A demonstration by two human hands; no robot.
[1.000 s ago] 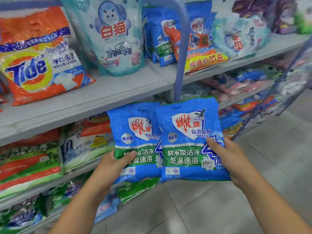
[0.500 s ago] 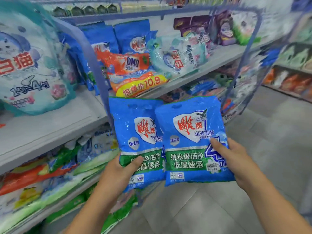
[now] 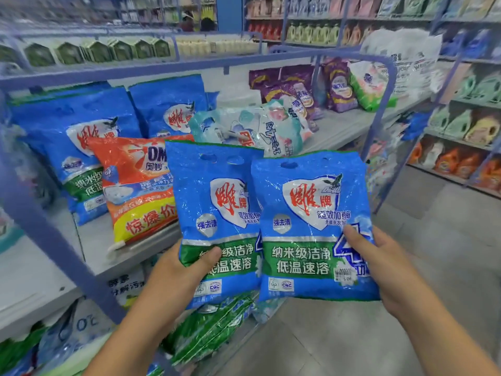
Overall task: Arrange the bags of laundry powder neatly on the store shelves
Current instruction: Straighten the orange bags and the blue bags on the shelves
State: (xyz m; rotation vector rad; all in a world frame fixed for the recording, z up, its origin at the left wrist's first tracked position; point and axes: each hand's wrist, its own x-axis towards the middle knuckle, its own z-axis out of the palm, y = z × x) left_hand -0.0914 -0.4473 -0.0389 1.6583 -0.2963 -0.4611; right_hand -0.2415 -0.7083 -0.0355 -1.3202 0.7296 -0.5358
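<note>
I hold two matching blue bags of laundry powder upright in front of the shelves. My left hand (image 3: 181, 276) grips the left blue bag (image 3: 217, 202) at its lower left corner, thumb across the green band. My right hand (image 3: 379, 264) grips the right blue bag (image 3: 309, 213) at its lower right edge, and that bag overlaps the left one slightly. Behind them, on the grey shelf (image 3: 92, 240), stand two more of the same blue bags (image 3: 81, 137) with an orange bag (image 3: 141, 185) leaning against them.
A pale teal bag (image 3: 244, 128) lies tipped on the shelf, with purple bags (image 3: 292, 88) and a green-white bag (image 3: 366, 85) further right. Blue shelf posts (image 3: 379, 126) frame the bay. Lower shelves hold green and blue bags (image 3: 211, 329). Tiled aisle floor (image 3: 447, 240) lies to the right.
My view has swung right along the shelf, from the Tide and cat-logo bags to the bay with matching blue bags. Both held bags rose slightly; my grips are unchanged.
</note>
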